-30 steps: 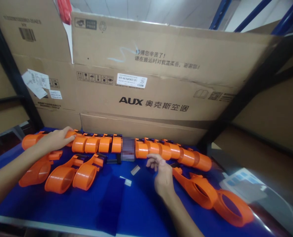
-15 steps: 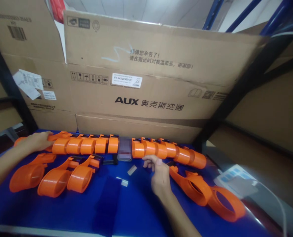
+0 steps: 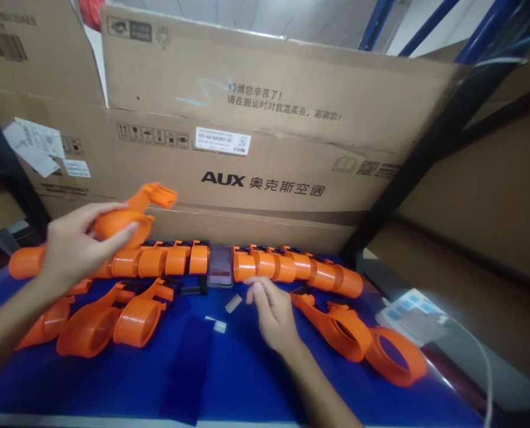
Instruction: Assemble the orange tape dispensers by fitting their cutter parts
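Note:
Raised above the back row, an orange plastic tape dispenser (image 3: 128, 224), a wide ring with an arm, is gripped in my left hand (image 3: 75, 241), thumb at the front of the ring. My right hand (image 3: 271, 312) hovers over the blue table, loosely curled with nothing visible in it; its lower fingers are partly hidden. Just beyond it stands the right part of the row of orange dispensers (image 3: 285, 268). The left part of the row (image 3: 151, 261) is partly covered by my left hand and forearm. Between both parts sits a dark phone-like item with a blurred face (image 3: 220, 266).
Several orange dispensers (image 3: 136, 322) lie at front left, two more (image 3: 396, 356) at right. Small pale strips (image 3: 234, 304) and a short black piece (image 3: 191, 290) rest on the blue tabletop (image 3: 238, 380). Cardboard (image 3: 265, 154) walls the back; a white cable (image 3: 481, 356) hangs right.
My left hand has lifted one orange dispenser from the left of the back row, up and to the right. My right hand has curled slightly. The view has shifted a little.

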Available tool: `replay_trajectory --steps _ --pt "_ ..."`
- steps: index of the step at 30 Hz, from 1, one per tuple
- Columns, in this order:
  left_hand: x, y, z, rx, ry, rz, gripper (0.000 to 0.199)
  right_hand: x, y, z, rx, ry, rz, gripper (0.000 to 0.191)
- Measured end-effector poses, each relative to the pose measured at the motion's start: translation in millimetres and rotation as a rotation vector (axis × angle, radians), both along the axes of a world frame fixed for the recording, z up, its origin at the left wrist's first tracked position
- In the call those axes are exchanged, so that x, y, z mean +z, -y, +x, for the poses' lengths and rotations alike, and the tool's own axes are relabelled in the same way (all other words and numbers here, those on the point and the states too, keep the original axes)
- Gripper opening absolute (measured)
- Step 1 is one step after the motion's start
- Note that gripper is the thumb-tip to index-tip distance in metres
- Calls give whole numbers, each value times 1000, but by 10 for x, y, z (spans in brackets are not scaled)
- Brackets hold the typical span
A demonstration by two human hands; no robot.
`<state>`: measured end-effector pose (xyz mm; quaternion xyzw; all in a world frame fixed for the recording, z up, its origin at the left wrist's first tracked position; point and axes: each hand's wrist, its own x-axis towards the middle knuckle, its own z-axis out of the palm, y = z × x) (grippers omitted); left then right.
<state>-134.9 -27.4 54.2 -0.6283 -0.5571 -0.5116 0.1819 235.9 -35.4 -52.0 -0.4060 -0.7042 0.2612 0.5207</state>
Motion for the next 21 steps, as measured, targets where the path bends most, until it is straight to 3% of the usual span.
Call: replay_trajectory --steps 2,5,7,9,12,15,19,21 --pt "-75 160 494 -247 -35 -20 38 19 -10 -33 84 -94 -77 42" --pt "-339 395 1117 -587 -150 -116 41 7 -63 -56 190 -324 -214 54" --pt "-546 502 1404 -699 -238 -189 44 -1 -104 -44 184 -432 -306 60" --pt "-708 539 1576 -753 -180 -249 49 7 -134 -20 140 -505 -372 64" --pt "-813 467 1676 -900 78 -408 65 38 -155 11 80 -587 -398 64" --pt "-823 320 1738 -981 475 -567 56 52 -163 11 50 -600 -390 62" --pt "-879 146 1904 -1186 995 -923 54 9 -196 -24 44 -551 -434 61" --pt "-918 65 1979 -1207 1204 -971 51 -20 -215 -35 71 -489 -480 66"
